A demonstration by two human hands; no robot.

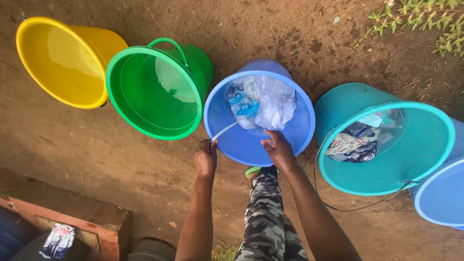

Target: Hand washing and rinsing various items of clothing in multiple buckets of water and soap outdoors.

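Blue plastic bucket [259, 145] on bare soil, between green bucket [153, 92] and teal bucket [386, 145], holding soaking laundry [261, 102]. Left hand [206, 158], grip clenched, pinches the near rim with the white handle [225, 131]; right hand [279, 151], grip released, reaches inside.

A yellow bucket [67, 60], a green bucket [157, 89], a blue bucket [258, 116] and a teal bucket [386, 140] are seen on brown soil [96, 145]. White and blue cloth [261, 101] is seen in the blue one, striped and floral cloth [352, 141] in the teal one. Grey camouflage trousers [268, 217] are worn.
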